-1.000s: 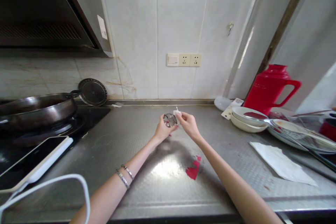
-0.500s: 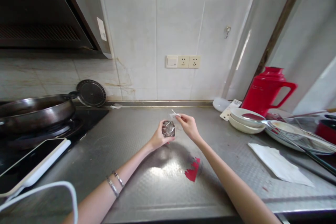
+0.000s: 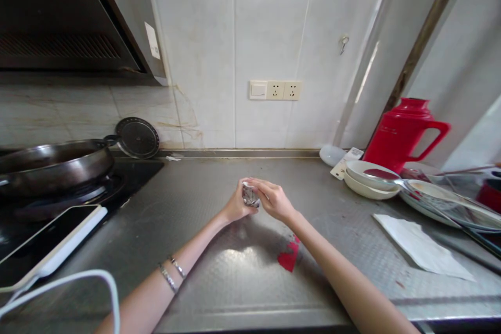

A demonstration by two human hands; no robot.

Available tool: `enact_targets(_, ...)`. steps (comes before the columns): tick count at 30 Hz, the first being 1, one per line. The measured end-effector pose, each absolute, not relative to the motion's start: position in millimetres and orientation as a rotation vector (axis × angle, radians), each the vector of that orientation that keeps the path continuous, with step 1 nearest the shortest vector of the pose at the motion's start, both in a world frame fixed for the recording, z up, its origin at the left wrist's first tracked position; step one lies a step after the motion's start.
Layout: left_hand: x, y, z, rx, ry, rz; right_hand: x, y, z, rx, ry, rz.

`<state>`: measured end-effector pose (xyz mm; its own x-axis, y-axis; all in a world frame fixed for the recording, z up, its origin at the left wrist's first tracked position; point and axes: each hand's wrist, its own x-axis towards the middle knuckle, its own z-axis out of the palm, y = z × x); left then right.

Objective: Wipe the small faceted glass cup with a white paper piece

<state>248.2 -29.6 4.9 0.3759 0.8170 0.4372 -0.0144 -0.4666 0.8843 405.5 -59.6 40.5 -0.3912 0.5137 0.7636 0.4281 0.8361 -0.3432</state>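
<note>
Above metal counter (image 3: 188, 271), left hand (image 3: 235, 205) grips shiny container (image 3: 249, 195) (small).

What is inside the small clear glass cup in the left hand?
Only grey glints show in the glass cup. The left hand grips it, the right hand partly covers it; contents are unclear.

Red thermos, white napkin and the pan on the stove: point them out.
Red thermos (image 3: 397, 138), head view: on its body.
White napkin (image 3: 420, 245), head view: on its middle.
Pan (image 3: 74, 169), head view: on its outer side wall.
</note>
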Motion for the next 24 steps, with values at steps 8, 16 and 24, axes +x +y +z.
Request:
enact_targets(8,243.3,-26.6,4.9,1.865,0.702,1.137,403.1,-58.1,41.5,-0.957,-1.847,0.238)
enact_targets(16,242.8,-31.1,10.2,1.899,0.687,1.157,402.1,-61.8,39.6,-0.754,-1.995,0.034)
enact_targets(24,240.8,-29.0,11.8,1.929,0.698,1.116,397.8,-54.4,36.2,-1.119,-1.694,0.193)
